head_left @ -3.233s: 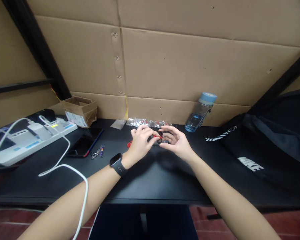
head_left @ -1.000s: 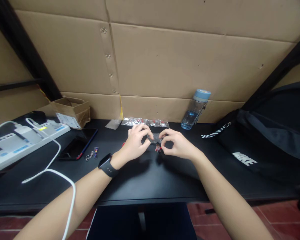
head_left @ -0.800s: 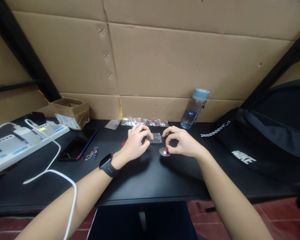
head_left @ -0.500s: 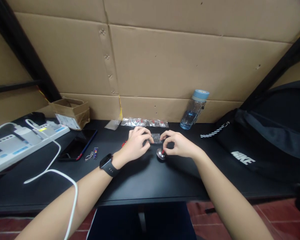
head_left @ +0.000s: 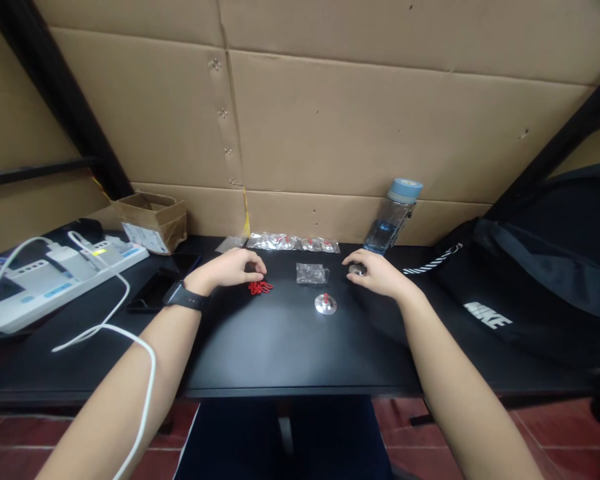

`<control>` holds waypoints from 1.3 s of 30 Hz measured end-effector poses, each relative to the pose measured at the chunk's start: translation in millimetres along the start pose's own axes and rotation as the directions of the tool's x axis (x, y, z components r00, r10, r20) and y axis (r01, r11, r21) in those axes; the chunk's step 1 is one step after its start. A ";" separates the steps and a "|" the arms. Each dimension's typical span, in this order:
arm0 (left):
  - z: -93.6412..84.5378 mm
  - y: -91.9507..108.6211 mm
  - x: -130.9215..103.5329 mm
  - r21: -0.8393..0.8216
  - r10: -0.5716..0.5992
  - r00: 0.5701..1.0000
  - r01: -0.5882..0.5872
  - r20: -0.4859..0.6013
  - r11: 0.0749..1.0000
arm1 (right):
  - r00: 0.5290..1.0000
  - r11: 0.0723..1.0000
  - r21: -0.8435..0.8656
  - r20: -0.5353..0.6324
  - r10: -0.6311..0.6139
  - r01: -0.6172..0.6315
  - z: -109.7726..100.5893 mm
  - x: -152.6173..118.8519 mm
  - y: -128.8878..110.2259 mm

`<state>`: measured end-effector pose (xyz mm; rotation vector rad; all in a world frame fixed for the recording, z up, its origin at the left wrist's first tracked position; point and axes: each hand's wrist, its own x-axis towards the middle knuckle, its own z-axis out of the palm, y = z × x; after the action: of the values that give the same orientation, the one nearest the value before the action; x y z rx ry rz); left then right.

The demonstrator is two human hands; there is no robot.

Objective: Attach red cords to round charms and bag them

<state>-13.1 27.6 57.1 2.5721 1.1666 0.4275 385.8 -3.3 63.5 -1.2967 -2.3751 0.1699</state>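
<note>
A round silver disc [head_left: 325, 305] with a red piece on top lies on the black table. Behind it rests a clear plastic bag [head_left: 312, 274]. My left hand [head_left: 240, 267] is beside a small pile of red cords [head_left: 261, 287], thumb and fingers apart, with nothing seen between them. On the right, my right hand [head_left: 373, 272] has its fingers over another round silver piece [head_left: 357, 269]; whether it grips the piece is unclear. Several bagged discs with red bits [head_left: 293, 243] form a row at the back.
A water bottle [head_left: 393, 217] stands at the back right, beside a black backpack [head_left: 540, 280]. On the left are a power strip [head_left: 65, 287] with white cables, a cardboard box [head_left: 153, 223] and a dark phone [head_left: 153, 293].
My hands have moved apart, the left toward the red cords and the right to the silver piece. The right hand has let go of the disc's red piece.
</note>
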 end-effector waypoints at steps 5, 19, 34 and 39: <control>9.1 -2.3 2.3 -0.059 0.007 0.997 -0.002 0.072 0.998 | 0.987 0.989 -0.052 0.077 0.140 -0.136 7.6 -3.3 37.5; 20.1 21.0 10.1 0.173 -0.093 0.995 0.085 0.038 0.981 | 0.978 0.982 0.072 0.126 0.166 -0.176 10.3 -2.6 47.1; 29.9 31.7 15.8 0.126 -0.065 0.980 0.090 -0.187 0.988 | 0.969 0.942 0.256 -0.062 0.237 -0.214 2.9 -3.6 38.3; 27.9 67.1 16.5 0.009 0.033 0.902 -0.032 -0.430 0.999 | 0.958 0.850 0.526 -0.260 0.118 0.038 14.2 6.3 -25.5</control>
<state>53.4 -6.0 59.1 2.5743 1.2541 1.0478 357.1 -11.0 60.4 -1.0196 -1.8700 0.5682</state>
